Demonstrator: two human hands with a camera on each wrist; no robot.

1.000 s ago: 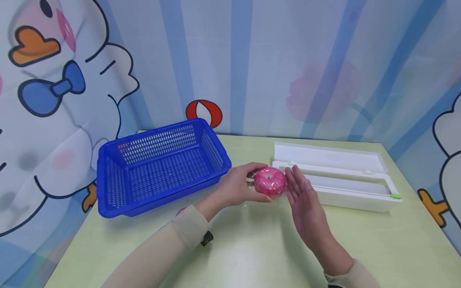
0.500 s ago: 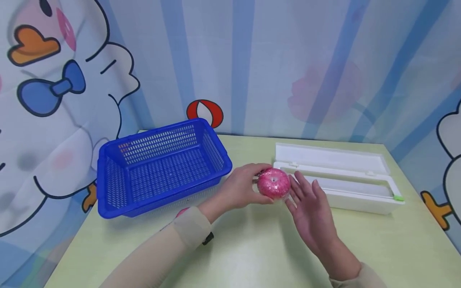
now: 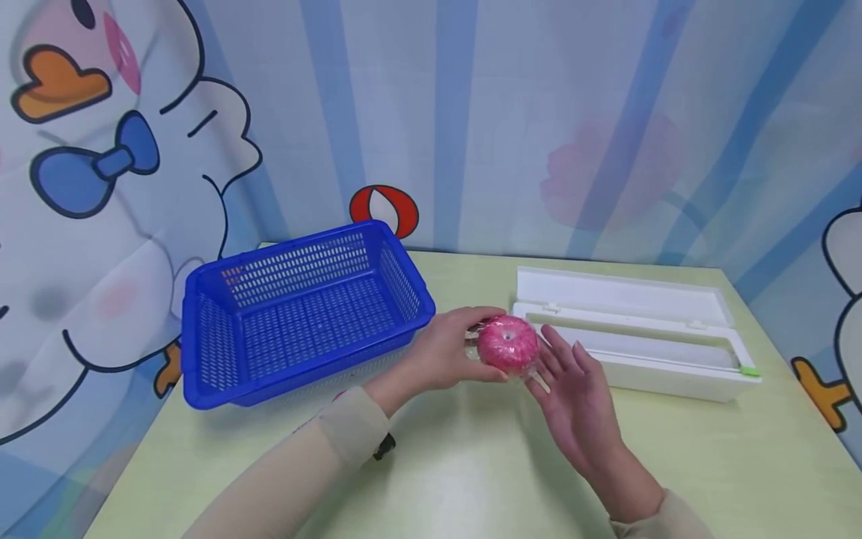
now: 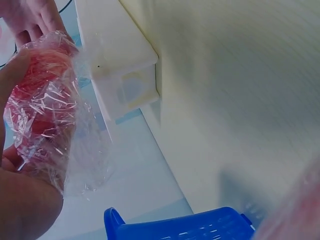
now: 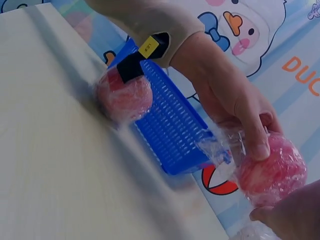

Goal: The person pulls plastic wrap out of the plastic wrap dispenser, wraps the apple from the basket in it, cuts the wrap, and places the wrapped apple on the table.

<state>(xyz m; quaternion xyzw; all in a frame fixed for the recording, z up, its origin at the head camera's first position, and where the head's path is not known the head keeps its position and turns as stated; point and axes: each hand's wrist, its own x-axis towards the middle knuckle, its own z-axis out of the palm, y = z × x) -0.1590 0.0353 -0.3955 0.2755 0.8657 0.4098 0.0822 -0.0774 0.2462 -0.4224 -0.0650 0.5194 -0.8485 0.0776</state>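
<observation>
In the head view my left hand (image 3: 441, 350) grips a pink-red apple (image 3: 508, 346) wrapped in clear cling film, thumb on the near side and fingers on the far side. The apple's dimple faces the camera. My right hand (image 3: 581, 408) is spread with the palm turned up, its fingertips at the apple's right side. Loose, crinkled film (image 4: 90, 160) trails off the apple in the left wrist view. A second film-wrapped apple (image 5: 125, 97) sits on the table near the left sleeve in the right wrist view; the left forearm mostly hides it from the head camera.
At the left stands a blue plastic basket (image 3: 306, 380) with nothing visible inside. A long white cling film dispenser (image 3: 673, 380), lid raised, lies at the back right of the pale green table (image 3: 471, 479). A cartoon-printed curtain (image 3: 498, 112) hangs behind.
My right hand has turned from edge-on to palm up, its fingers spreading at the apple's side. The apple shifted slightly right, then back, still held by the left hand.
</observation>
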